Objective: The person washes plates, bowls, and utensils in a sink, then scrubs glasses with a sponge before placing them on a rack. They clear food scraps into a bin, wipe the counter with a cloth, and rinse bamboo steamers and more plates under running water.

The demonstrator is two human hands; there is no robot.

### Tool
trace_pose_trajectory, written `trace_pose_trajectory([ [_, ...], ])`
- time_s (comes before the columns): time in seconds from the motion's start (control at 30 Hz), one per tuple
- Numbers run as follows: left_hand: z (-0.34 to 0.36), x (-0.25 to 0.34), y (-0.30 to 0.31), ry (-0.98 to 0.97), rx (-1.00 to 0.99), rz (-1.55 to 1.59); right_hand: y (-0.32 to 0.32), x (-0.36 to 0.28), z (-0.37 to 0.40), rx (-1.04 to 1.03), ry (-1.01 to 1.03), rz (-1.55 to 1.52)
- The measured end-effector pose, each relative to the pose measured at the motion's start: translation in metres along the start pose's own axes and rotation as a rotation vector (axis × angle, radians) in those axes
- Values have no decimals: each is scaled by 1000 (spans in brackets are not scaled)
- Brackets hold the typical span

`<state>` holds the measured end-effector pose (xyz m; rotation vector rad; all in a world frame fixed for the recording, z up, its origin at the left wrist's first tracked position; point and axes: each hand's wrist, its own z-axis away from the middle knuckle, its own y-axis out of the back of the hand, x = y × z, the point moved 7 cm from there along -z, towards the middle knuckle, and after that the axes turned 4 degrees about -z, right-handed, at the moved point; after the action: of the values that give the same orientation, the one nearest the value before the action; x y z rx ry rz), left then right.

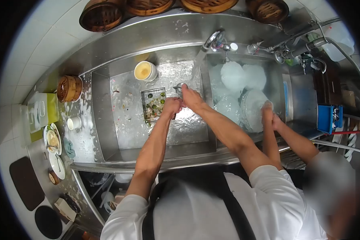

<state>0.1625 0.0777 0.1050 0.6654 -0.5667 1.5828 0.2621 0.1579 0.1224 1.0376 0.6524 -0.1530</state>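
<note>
Both of my hands are over the left basin of a steel sink (128,138). My left hand (172,106) is closed at the right edge of a rectangular metal strainer tray (153,117), which holds green round pieces and food scraps. Just to its right, my right hand (191,97) is closed around a small shiny metal item (179,89), perhaps a cup or ladle; its shape is partly hidden by the fingers. The two hands meet or nearly touch. A white tub (145,71) with yellowish contents stands behind the tray, near the running faucet (214,39).
A co-worker's hands (269,114) hold a plate (254,105) in the right basin among submerged white dishes (233,76). Bamboo steamers (101,16) line the back ledge. Foam, a white cup (73,123) and dirty plates (57,164) are at left. A blue bin (325,119) is at right.
</note>
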Motion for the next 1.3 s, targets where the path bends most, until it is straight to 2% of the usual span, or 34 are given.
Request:
trace_pose_trajectory([
  [0.03, 5, 2, 2, 14, 21, 8, -5, -1, 0, -32, 47, 18],
  [0.2, -3, -8, 7, -25, -19, 20, -7, -16, 6, -99, -14, 25],
  [0.27, -7, -8, 8, -43, 9, 29, 12, -14, 3, 86, -112, -83],
  [0.3, -10, -8, 12, -46, 10, 30, 12, -22, 1, 87, -109, -82],
  [0.37, -12, -14, 15, -59, 56, -40, -6, -25, 6, -110, -166, -12],
  [0.4, -13, -18, 13, -61, 50, -38, -5, -22, 6, -107, -170, -9],
  [0.47, -10, -14, 16, -124, 96, -84, 8, -20, 0, 32, -169, -58],
  [0.5, -3, -6, 19, -145, 152, -332, 1, -22, 4, 28, -175, -59],
  [0.6, -3, -10, 23, -206, 179, -449, -11, -26, 6, -85, -112, 72],
  [0.63, -9, -18, 23, -133, 144, -378, -6, -22, 5, -34, -135, 27],
  [0.67, -13, -15, 28, -139, 150, -379, 0, -21, -2, 22, -148, -17],
  [0.73, -9, -8, 29, -294, 276, -684, -13, -22, -3, -29, -116, 65],
  [0.8, -9, -9, 25, -323, 293, -685, -12, -23, 2, -71, -89, 146],
  [0.87, -10, -5, 35, -376, 353, -696, -4, -28, 4, 30, -71, 10],
  [0.9, -12, -3, 38, -421, 360, -733, -20, -39, 10, -67, -16, 64],
  [0.93, -15, -1, 38, -426, 368, -727, -15, -38, 10, -64, -8, 70],
  [1.0, 15, 16, 50, -395, 552, -708, -12, -18, 15, -91, -136, -104],
  [1.03, 27, 27, 49, -516, 625, -667, -13, 11, 8, 238, -85, -195],
  [1.07, 33, 28, 48, -518, 625, -675, -9, 16, 10, 240, -85, -203],
  [1.13, 38, 36, 41, -611, 574, -625, -30, 38, 23, 90, -635, -1580],
  [1.17, 35, 32, 35, -700, 575, -582, -15, 13, 38, 14, -695, -1603],
  [1.2, 33, 32, 30, -707, 562, -583, -20, 17, 37, 28, -697, -1608],
  [1.27, 22, 24, 17, -653, 364, -484, -25, 10, 28, -128, -465, -1413],
  [1.3, 11, 13, 14, -494, 266, -374, -26, 15, 24, -63, -509, -1554],
])
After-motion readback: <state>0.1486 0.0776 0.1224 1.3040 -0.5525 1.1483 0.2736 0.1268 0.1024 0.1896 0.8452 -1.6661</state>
